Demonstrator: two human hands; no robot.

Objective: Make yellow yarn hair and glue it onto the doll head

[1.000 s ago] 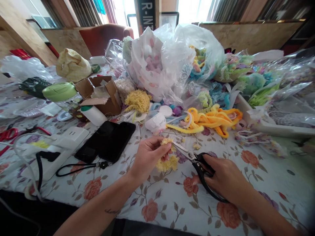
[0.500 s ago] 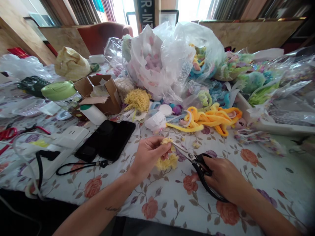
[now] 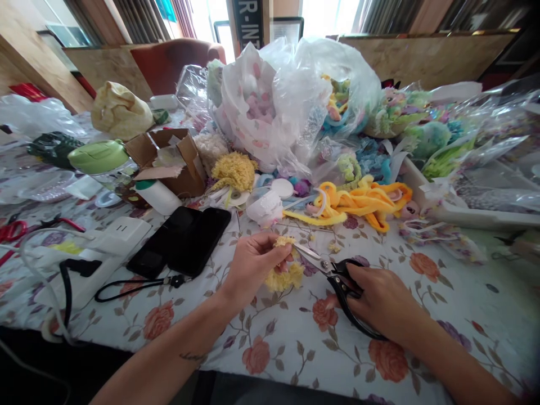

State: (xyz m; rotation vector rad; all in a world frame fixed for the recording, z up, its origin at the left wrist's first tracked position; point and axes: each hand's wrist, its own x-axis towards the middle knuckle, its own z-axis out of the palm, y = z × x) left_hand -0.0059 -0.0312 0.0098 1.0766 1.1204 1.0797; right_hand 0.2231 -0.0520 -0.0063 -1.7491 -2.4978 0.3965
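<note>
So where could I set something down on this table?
Bare cloth shows between the left forearm, yellow fluff and scissors; right of the right hand, up to the tray; and between the strap and left forearm. Crowded: far side, bags, box; far left, power strip.

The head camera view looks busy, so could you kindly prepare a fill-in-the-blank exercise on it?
The scissors in the right hand have ____ handles.
The left hand pinches a fluffy piece coloured ____.
The open brown box is made of ____.
The broad lid left of this box is ____.

Missing words: black; yellow; cardboard; green.
</note>
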